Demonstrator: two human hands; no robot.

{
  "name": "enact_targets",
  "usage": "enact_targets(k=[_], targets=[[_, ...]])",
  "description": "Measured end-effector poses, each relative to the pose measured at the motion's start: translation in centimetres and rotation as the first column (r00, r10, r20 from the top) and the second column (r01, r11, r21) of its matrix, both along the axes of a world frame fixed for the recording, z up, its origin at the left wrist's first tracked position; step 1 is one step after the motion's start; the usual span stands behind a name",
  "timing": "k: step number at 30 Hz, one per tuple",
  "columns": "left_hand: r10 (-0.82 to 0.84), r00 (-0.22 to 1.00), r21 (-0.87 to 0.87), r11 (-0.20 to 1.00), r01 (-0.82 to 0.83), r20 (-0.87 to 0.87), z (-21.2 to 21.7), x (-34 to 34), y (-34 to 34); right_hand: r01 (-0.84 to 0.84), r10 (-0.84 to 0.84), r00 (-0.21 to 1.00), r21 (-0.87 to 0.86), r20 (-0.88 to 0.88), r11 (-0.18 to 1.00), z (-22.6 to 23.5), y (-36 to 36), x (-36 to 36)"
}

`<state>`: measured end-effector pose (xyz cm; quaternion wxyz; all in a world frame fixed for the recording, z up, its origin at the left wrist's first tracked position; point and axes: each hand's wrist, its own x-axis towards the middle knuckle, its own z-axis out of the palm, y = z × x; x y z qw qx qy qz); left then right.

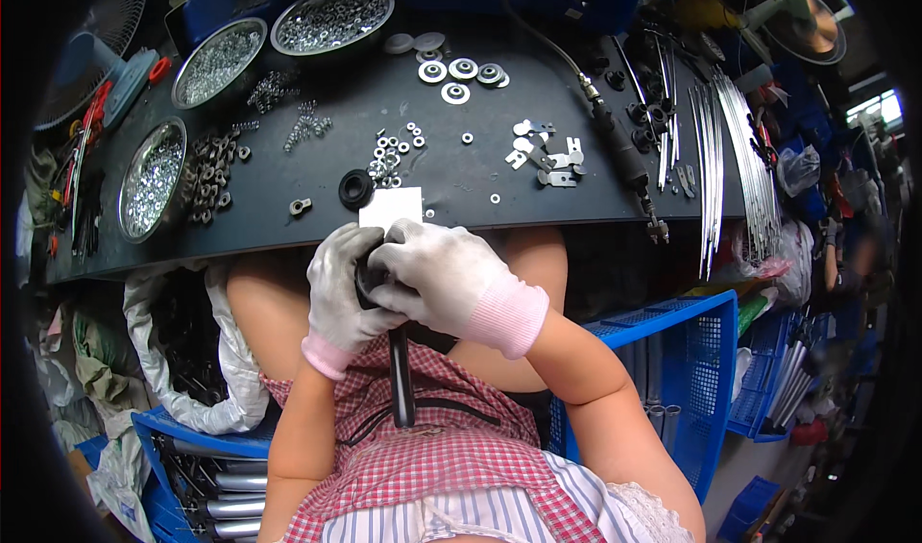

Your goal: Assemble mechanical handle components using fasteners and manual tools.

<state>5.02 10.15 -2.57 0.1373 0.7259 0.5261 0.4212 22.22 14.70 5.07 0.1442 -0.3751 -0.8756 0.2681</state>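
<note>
Both my hands, in white gloves with pink cuffs, are together at the table's near edge. My left hand (338, 289) is closed around the upper end of a black rod-like part (401, 380), whose lower end points down towards my lap. My right hand (437, 274) is closed over the same upper end, its fingertips at the top; whether they pinch a small piece is hidden. Just beyond the fingers lies a flat white square (392, 205) at the edge. Beside it sits a black ring (355, 188), with small metal nuts (388, 157) farther back.
Steel bowls of small metal parts (331, 20) stand at the far left. Springs (307, 125), washers (462, 69) and metal clips (549, 159) lie on the dark table (461, 193). An air screwdriver (624, 154) and long rods (709, 159) are right. A blue crate (715, 389) stands beside me.
</note>
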Motion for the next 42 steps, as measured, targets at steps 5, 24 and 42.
enact_targets(k=[5,24,42], targets=[[0.164,0.986,-0.023,0.986,-0.164,-0.007,-1.0,1.7,-1.2,0.514,-0.423,0.786,0.094,-0.451,0.853,1.1,8.0,9.7],[0.157,0.984,0.032,0.987,-0.16,0.088,-1.4,2.2,-0.9,-0.011,-0.522,0.344,-0.56,-0.78,0.829,0.3,19.0,17.9],[0.043,0.994,-0.035,0.999,-0.039,0.101,-1.4,1.5,0.1,0.158,-0.087,0.934,0.181,-0.348,0.971,-0.7,-0.7,1.9]])
